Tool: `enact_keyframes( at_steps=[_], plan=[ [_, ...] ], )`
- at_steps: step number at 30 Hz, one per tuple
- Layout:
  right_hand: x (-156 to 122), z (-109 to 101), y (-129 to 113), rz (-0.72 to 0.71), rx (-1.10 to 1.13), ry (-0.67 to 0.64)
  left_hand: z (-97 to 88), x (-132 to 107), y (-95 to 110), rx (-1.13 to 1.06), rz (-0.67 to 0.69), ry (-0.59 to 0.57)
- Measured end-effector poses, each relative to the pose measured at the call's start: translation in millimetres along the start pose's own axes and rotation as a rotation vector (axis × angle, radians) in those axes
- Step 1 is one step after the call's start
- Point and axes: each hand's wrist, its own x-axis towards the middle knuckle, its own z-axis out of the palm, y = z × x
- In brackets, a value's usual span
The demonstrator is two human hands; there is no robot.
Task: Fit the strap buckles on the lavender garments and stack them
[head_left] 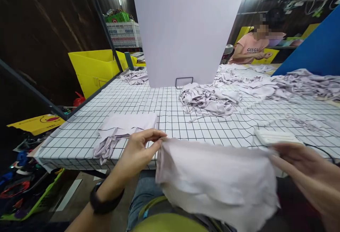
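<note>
Between my two hands a pale lilac-grey piece of fabric [217,179] is stretched by its upper corners, its lower part hanging over my lap and blurred. My left hand [143,147] pinches the left corner between thumb and fingertips. On the other side, my right hand [300,164], smeared by motion, has its fingers closed at the right corner. A flat stack of similar fabric [130,122], with loose strips at its front left, lies on the table just beyond my left hand. Near my right hand sits a white, ridged device [277,136] with a dark cord.
A white table with a black grid [164,108] carries a crumpled fabric heap [207,99] and more cloth at the right [305,83]. A tall pale board [188,30] stands mid-table; a blue panel [313,44] slants at the right. Behind sits another person [252,46]. Yellow bin [92,69] at left.
</note>
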Motion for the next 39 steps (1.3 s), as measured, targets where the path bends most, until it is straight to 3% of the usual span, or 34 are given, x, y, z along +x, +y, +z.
enact_keyframes(
  at_steps=[5, 9, 13, 15, 17, 20, 22, 24, 27, 30, 35, 39],
  plan=[
    [73, 74, 29, 0.077, -0.032, -0.238, 34.0, 76, -60, 0.195, -0.147, 0.0],
    [113, 118, 52, 0.085, -0.137, -0.16, 55.1, 120, -89, 0.357, -0.179, -0.009],
    [121, 131, 59, 0.06, -0.23, -0.026, 68.9, 137, -91, 0.496, -0.133, -0.063],
    [104, 124, 53, 0.04, -0.257, 0.014, 79.4, 136, -85, 0.55, -0.089, -0.075],
    [71, 110, 46, 0.043, -0.288, 0.05, 96.4, 131, -76, 0.568, 0.041, -0.143],
    [8, 92, 45, 0.163, -0.386, 0.112, 134.5, 121, -63, 0.469, 0.39, -0.4],
    [-29, 88, 55, 0.237, -0.385, 0.029, 163.4, 114, -56, 0.398, 0.579, -0.552],
    [-53, 93, 70, 0.157, -0.338, -0.052, 188.3, 107, -53, 0.415, 0.666, -0.648],
    [-67, 111, 88, 0.037, -0.321, -0.069, 210.4, 99, -53, 0.536, 0.668, -0.713],
    [-75, 122, 93, -0.034, -0.347, -0.051, 216.2, 94, -57, 0.608, 0.644, -0.698],
    [-117, 97, 91, -0.17, -0.51, 0.086, 216.9, 91, -64, 0.641, 0.648, -0.66],
    [-141, 80, 94, -0.242, -0.575, 0.07, 218.0, 90, -65, 0.651, 0.666, -0.636]
  ],
)
